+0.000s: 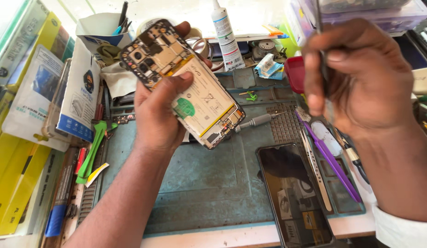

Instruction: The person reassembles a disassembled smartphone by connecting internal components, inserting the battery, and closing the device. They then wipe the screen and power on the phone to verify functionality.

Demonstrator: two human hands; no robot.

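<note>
metal tweezers [320, 41] in right hand [356, 78], one opened phone [181, 80] in left hand [160, 115].

Opened phone [186, 85], battery exposed, held tilted; thin metal tool [320, 43] upright

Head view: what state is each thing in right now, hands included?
Opened phone: back cover off, battery and boards exposed, held up off the mat.
Left hand: gripping the opened phone.
Right hand: pinching a thin metal tool, raised.
Second phone: flat on the mat, screen dark.
Glue bottle: upright, capped.
Purple pry tool: lying flat.
</note>
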